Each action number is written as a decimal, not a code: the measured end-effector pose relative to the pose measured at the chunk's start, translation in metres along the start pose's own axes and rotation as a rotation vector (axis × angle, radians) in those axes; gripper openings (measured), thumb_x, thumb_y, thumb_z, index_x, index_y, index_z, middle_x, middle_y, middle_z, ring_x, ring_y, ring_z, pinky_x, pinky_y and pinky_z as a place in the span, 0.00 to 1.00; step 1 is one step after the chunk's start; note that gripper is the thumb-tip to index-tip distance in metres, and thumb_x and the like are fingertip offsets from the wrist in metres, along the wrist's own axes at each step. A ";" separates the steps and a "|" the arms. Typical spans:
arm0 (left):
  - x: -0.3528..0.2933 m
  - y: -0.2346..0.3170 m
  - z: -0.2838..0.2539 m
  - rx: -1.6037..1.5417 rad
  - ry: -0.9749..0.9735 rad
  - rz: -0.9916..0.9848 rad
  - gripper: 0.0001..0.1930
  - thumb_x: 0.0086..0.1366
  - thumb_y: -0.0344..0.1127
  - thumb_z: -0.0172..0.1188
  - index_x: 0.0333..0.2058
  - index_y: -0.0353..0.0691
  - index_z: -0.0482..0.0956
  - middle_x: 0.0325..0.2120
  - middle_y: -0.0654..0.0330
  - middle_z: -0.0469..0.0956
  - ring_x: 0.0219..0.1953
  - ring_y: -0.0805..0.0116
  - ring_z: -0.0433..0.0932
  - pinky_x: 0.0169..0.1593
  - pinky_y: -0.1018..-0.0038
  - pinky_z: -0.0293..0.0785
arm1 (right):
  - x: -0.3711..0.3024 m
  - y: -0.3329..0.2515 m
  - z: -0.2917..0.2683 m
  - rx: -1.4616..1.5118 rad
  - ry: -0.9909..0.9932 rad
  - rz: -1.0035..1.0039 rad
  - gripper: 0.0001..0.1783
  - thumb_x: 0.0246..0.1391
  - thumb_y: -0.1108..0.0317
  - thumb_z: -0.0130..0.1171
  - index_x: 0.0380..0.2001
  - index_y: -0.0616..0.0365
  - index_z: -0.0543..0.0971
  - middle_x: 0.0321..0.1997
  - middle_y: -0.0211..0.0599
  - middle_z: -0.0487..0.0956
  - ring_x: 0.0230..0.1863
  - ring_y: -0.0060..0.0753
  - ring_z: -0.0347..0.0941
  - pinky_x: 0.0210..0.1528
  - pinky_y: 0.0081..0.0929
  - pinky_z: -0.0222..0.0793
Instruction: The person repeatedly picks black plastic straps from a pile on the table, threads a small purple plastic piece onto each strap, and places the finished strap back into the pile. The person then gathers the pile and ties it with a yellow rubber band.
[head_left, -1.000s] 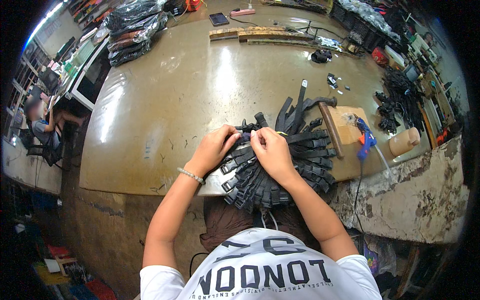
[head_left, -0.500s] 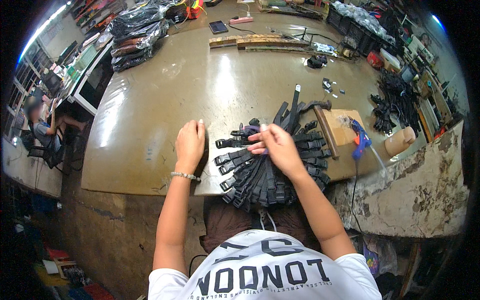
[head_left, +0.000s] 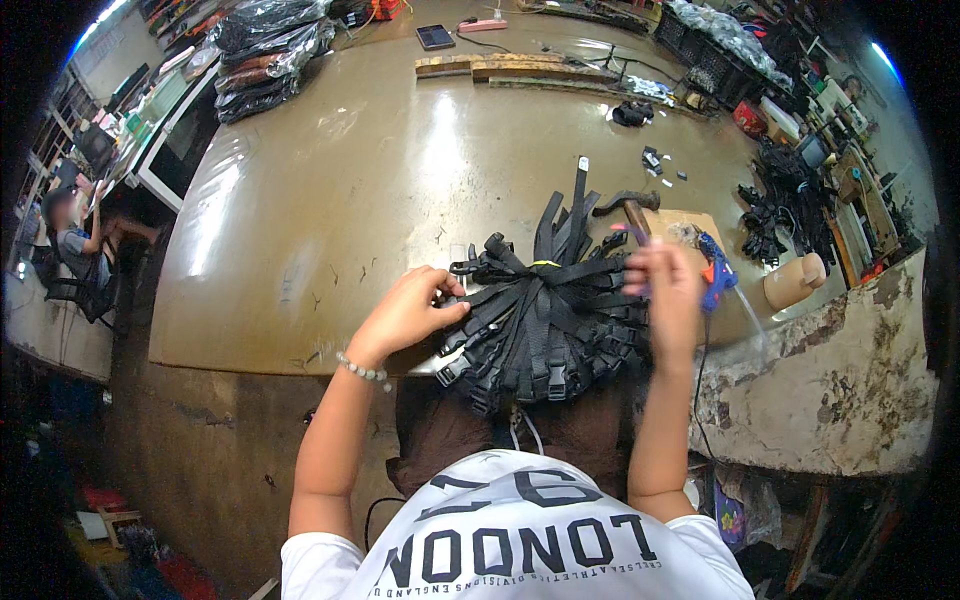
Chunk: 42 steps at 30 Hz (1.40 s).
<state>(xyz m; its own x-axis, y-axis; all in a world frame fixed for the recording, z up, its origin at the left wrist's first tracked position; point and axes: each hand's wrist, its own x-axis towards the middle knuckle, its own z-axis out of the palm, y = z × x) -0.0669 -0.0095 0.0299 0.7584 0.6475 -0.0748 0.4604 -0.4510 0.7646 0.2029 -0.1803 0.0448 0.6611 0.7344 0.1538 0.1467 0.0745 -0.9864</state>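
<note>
A bundle of black webbing straps with plastic buckles (head_left: 545, 310) fans out at the table's near edge, gathered at its middle by a thin yellowish tie (head_left: 546, 264). My left hand (head_left: 412, 312) is at the left side of the bundle, its thumb and fingers closed on a strap end. To the right of the fan, my right hand (head_left: 668, 290) is raised and smeared by motion. A small purple tool (head_left: 632, 233) sticks out from its fingers; its exact kind is too blurred to tell. The hand partly covers the straps behind it.
A hammer (head_left: 634, 207) lies by a cardboard piece (head_left: 690, 226), beside a blue glue gun (head_left: 716, 285) and a brown roll (head_left: 795, 282). More black straps (head_left: 785, 205) lie at right. Wooden strips (head_left: 520, 70), a phone (head_left: 435, 37) and wrapped stacks (head_left: 265, 60) sit farther back. A person (head_left: 75, 240) sits far left.
My right hand has moved from over the bundle's middle to its right side, carrying the purple tool. My left hand has shifted right onto the straps. The yellowish tie now shows.
</note>
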 end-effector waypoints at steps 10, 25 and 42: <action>0.021 0.009 0.011 0.010 -0.132 -0.044 0.15 0.56 0.41 0.65 0.33 0.32 0.82 0.24 0.52 0.81 0.28 0.63 0.80 0.36 0.70 0.74 | -0.025 0.025 0.100 -0.135 -0.394 -0.067 0.17 0.69 0.62 0.46 0.33 0.68 0.71 0.34 0.47 0.82 0.33 0.29 0.81 0.38 0.27 0.78; 0.007 -0.002 0.040 -0.039 0.274 -0.007 0.14 0.68 0.40 0.56 0.36 0.32 0.78 0.28 0.44 0.80 0.32 0.46 0.79 0.37 0.60 0.73 | -0.011 0.027 0.100 -0.430 -0.428 -0.302 0.10 0.60 0.68 0.57 0.31 0.67 0.77 0.25 0.40 0.76 0.23 0.28 0.71 0.27 0.27 0.66; 0.005 -0.002 0.047 -0.016 0.376 0.000 0.13 0.68 0.38 0.57 0.36 0.30 0.76 0.23 0.46 0.77 0.24 0.57 0.76 0.32 0.65 0.70 | -0.016 0.026 0.108 -0.531 -0.390 -0.386 0.11 0.59 0.67 0.58 0.29 0.65 0.76 0.26 0.46 0.75 0.25 0.45 0.73 0.29 0.35 0.68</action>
<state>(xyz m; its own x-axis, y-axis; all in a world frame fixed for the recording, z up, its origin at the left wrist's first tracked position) -0.0426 -0.0344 -0.0022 0.5342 0.8295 0.1632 0.4512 -0.4430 0.7747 0.1171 -0.1171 0.0102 0.1982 0.9145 0.3528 0.7140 0.1119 -0.6911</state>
